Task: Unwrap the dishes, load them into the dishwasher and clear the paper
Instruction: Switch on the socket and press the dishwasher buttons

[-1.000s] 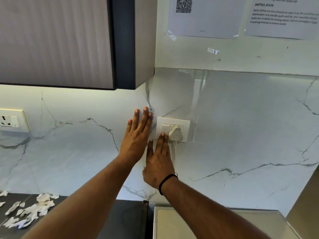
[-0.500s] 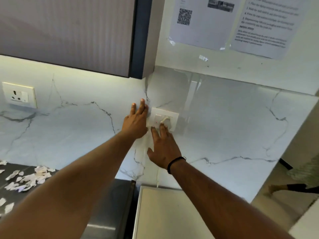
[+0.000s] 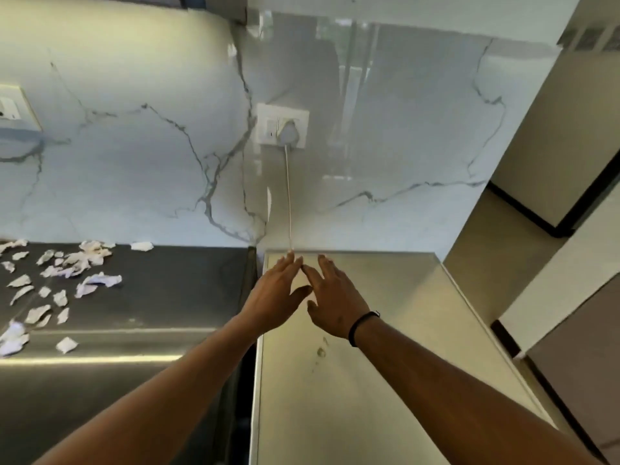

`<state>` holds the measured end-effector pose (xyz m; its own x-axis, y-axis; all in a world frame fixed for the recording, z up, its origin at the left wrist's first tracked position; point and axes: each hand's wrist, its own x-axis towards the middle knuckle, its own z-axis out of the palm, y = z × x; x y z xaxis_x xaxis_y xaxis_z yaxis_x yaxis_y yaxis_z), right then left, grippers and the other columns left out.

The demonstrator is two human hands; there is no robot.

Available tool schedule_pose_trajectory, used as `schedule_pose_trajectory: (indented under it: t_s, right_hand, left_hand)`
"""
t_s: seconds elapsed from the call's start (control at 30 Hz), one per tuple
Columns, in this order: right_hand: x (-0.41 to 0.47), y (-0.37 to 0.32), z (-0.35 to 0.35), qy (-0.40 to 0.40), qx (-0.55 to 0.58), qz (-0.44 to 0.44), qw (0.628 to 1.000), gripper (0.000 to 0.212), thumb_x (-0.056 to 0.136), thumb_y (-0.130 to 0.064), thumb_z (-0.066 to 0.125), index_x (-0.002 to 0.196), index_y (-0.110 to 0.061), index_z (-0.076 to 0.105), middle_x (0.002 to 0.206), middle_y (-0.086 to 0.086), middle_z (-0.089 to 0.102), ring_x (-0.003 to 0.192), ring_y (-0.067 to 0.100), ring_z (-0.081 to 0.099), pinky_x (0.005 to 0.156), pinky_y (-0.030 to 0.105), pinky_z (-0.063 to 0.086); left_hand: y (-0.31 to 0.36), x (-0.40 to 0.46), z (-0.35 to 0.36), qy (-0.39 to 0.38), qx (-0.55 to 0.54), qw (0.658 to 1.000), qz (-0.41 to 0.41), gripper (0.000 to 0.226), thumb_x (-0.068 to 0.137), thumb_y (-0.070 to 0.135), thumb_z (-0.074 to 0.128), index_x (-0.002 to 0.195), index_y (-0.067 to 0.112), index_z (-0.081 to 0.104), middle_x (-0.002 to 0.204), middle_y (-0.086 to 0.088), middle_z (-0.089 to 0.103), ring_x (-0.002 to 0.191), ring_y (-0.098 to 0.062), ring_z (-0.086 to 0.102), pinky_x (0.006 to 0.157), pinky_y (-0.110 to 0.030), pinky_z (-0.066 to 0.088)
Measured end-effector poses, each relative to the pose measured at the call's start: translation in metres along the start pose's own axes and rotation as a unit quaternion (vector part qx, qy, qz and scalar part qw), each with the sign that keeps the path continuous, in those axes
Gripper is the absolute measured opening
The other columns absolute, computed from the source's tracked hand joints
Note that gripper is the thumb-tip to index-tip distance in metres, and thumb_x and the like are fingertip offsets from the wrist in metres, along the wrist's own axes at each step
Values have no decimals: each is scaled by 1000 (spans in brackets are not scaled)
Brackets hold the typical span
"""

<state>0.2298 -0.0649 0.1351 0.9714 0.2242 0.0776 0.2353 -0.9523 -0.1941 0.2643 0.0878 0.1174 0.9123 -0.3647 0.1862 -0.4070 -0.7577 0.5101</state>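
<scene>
Item, far left: paper scraps (image 3: 60, 280), torn and crumpled, lying scattered over the dark counter (image 3: 174, 283). We are treating these as the clearing still owed; no dishes are showing anywhere in this view.

Item, upper centre: wall socket (image 3: 282, 125) with a white plug (image 3: 288, 135) seated in it, its cord (image 3: 288, 196) dropping straight down behind the appliance.

Item, centre: left hand (image 3: 275, 293), fingers straight and spread, holding nothing, hovering over the back edge of the pale appliance top (image 3: 385, 347), which we are judging to be the dishwasher.

Item, just right of it: right hand (image 3: 332, 303), a dark band at the wrist, likewise flat, fingers apart, gripping nothing. The two hands are almost touching at the fingertips.

Handling note: we are judging the next step to be either opening the machine or gathering paper. For the paper, we are advising sweeping the scraps together with a flat palm towards one pile, rather than pinching them piece by piece, and keeping them clear of the gap between counter and appliance.
</scene>
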Motion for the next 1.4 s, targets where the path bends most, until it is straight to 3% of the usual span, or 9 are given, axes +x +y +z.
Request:
schedule_pose_trajectory:
  t_s: [0.23, 0.37, 0.43, 0.5, 0.6, 0.73, 0.9, 1.07, 1.4]
  right_hand:
    - [-143, 31, 65, -83, 93, 101, 987, 73, 97, -35, 58, 158, -21, 21, 167, 16, 6, 153, 33, 17, 119, 43, 31]
    - [-219, 40, 91, -126, 114, 128, 977, 71, 98, -35, 56, 158, -19, 23, 167, 15, 10, 153, 31, 17, 121, 41, 28]
    - [-246, 42, 103, -143, 116, 132, 974, 68, 99, -34, 54, 158, -15, 25, 166, 15, 15, 153, 31, 17, 122, 41, 25]
    - [-275, 42, 117, -166, 98, 119, 974, 63, 101, -31, 49, 157, -11, 26, 166, 13, 17, 153, 32, 13, 124, 42, 19]
    - [-312, 35, 136, -164, 47, 99, 980, 65, 101, -28, 44, 158, -10, 19, 168, 9, 8, 155, 32, 3, 124, 47, 12]
    - [-336, 26, 139, -179, -3, 88, 980, 74, 100, -23, 43, 161, -9, 3, 169, 9, -6, 155, 34, -3, 125, 50, 10]
    - [-337, 25, 130, -213, -15, 90, 973, 81, 98, -21, 48, 161, -11, -2, 169, 6, -11, 155, 32, -5, 125, 52, 8]
    - [-335, 21, 130, -219, -10, 111, 969, 83, 97, -21, 50, 161, -11, -3, 169, 6, -11, 155, 32, -5, 125, 51, 8]
    - [-337, 0, 162, -158, -9, 173, 972, 91, 94, -23, 57, 160, -9, -5, 168, 8, -15, 154, 38, -10, 123, 56, 12]
  left_hand:
    - [35, -118, 82, -83, 3, 996, -10, 55, 100, 37, 59, 151, 24, 44, 162, 2, 33, 145, -18, 39, 115, -31, 33]
    - [47, -178, 117, -137, 15, 989, -53, 46, 100, 43, 57, 143, 27, 56, 159, 2, 39, 139, -21, 47, 114, -35, 37]
    - [42, -208, 132, -196, 22, 979, -52, 52, 103, 52, 45, 140, 18, 59, 154, -8, 46, 138, -29, 48, 117, -43, 36]
    - [36, -243, 146, -208, 41, 976, -45, 55, 105, 48, 39, 145, 13, 52, 157, -17, 38, 147, -36, 33, 122, -47, 27]
    - [41, -277, 152, -171, 67, 979, -83, 50, 107, 24, 42, 157, 19, 33, 167, -8, 15, 155, -33, 9, 123, -47, 14]
    - [51, -296, 147, -183, 84, 976, -86, 61, 104, 10, 45, 160, 14, 22, 168, -8, 10, 155, -33, 5, 124, -46, 12]
    - [53, -301, 136, -235, 101, 964, -77, 82, 88, -12, 47, 160, 9, 14, 168, -13, 4, 155, -35, 2, 126, -37, 6]
    - [53, -304, 134, -240, 122, 961, -60, 88, 87, -14, 51, 161, 10, 10, 169, -10, 1, 155, -34, 0, 126, -41, 12]
    - [6, -312, 133, -245, 201, 946, 68, 116, 79, 2, 75, 161, 20, -4, 169, 0, -10, 155, -25, -8, 126, -44, 8]
